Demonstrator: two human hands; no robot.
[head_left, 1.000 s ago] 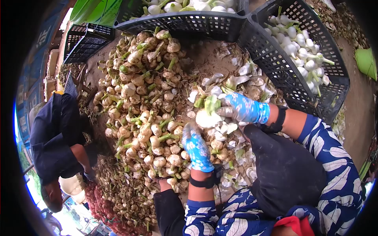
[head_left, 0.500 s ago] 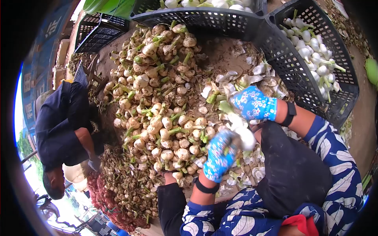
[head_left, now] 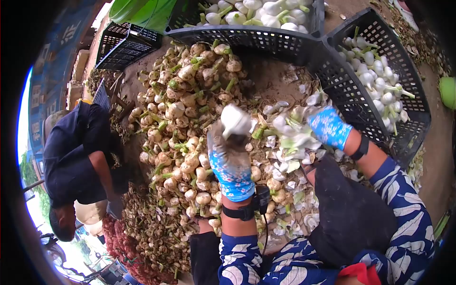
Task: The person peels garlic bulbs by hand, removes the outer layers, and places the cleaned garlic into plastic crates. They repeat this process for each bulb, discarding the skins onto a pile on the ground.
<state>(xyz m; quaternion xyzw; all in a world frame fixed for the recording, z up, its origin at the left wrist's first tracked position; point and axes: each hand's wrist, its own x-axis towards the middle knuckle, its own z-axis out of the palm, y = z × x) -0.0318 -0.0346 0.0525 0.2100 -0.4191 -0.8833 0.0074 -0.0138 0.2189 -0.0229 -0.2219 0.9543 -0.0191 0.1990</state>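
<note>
A white, peeled garlic bulb [head_left: 236, 119], blurred by motion, sits at the fingertips of my left hand [head_left: 231, 164], whose fingers are closed around its lower side. This hand is over the right edge of a heap of soil-stained garlic bulbs [head_left: 190, 161]. My right hand [head_left: 330, 127], in the same blue flowered glove, is to the right, above pale garlic skins [head_left: 297, 142]. Its fingers are smeared and partly hidden, and I cannot tell whether they hold anything. Loose peelings lie on the ground between the hands.
Black crates of white garlic stand at the top [head_left: 251, 33] and at the right [head_left: 403, 114]. Another black crate [head_left: 126, 45] stands by a green container at upper left. A person [head_left: 83, 156] bends at left near a red net sack [head_left: 121, 242].
My left hand has moved up and left with the white garlic bulb, away from my right hand. My right hand has shifted slightly right and down. The head view has shifted a little.
</note>
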